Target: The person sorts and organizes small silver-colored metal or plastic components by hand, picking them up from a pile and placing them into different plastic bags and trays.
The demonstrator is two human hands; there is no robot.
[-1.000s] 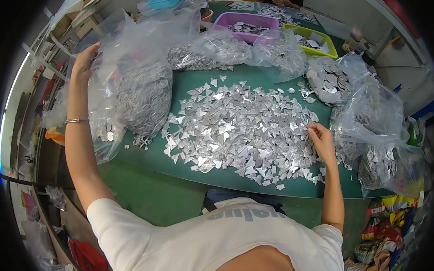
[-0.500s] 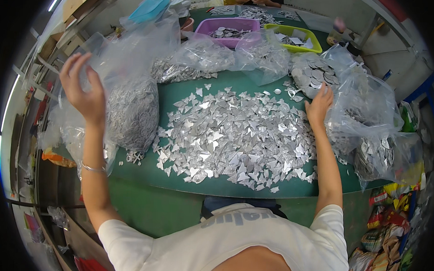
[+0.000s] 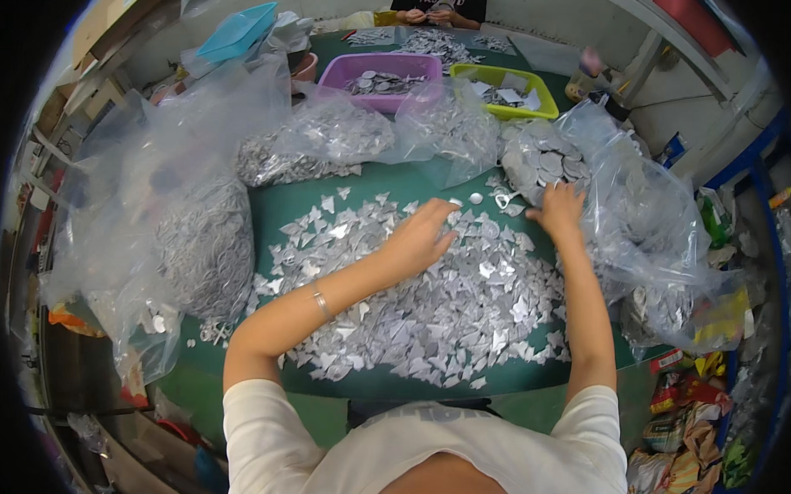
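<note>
Nearest the person, a wide heap of small silver foil pieces [image 3: 428,309] lies on the green table [image 3: 356,381]; its long axis runs left to right across the table, and the single pieces point every way, too small to tell apart. The left forearm, with a thin bracelet [image 3: 322,304] at the wrist, lies slantwise over the heap and hides the pieces under it. The left hand [image 3: 420,239] rests palm down on the far part of the heap, fingers loosely spread and holding nothing that can be seen. The right hand [image 3: 559,209] lies at the heap's far right corner, fingers bent down onto the pieces and just beside a clear bag of round silver discs [image 3: 542,161]; whether it pinches anything cannot be told.

Left of the heap stands a big clear bag of grey parts [image 3: 206,245], its contents blurred by the plastic. Right of the heap more clear bags [image 3: 653,230] crumple together. Beyond the heap sit a purple tray [image 3: 389,68] and a yellow-green tray [image 3: 506,81], half hidden behind bags. Farthest off, another person's hands [image 3: 428,16] show at the table's far end, the body cut off by the frame.
</note>
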